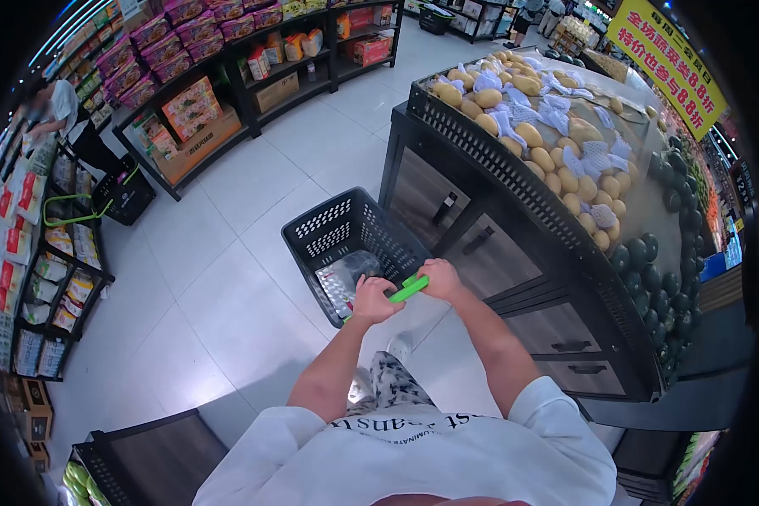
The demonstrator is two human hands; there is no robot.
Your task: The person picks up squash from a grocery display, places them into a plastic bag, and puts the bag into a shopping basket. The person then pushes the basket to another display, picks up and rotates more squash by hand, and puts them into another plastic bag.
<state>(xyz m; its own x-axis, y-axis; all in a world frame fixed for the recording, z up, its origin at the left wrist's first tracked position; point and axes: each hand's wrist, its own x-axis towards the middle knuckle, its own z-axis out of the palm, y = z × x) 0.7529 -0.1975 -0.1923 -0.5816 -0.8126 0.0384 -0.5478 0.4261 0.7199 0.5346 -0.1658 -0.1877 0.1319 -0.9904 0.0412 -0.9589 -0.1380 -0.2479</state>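
A dark basket (401,240) with perforated walls stands in front of my body, its green handle (409,290) turned toward me. My left hand (377,298) is closed around the left part of that handle. On the handle's right end, the fingers of my right hand (439,278) are wrapped too. Inside the basket lies a clear plastic package (361,266), partly hidden behind my left hand. The rest of the basket's floor is in shadow.
A black display stand (503,180) piled with potatoes (567,180) and dark green produce (649,278) borders the basket's right side. Shelves (253,84) line the back. At the far left, a person (65,105) stands near another basket (126,196). Tiled floor (228,287) lies left.
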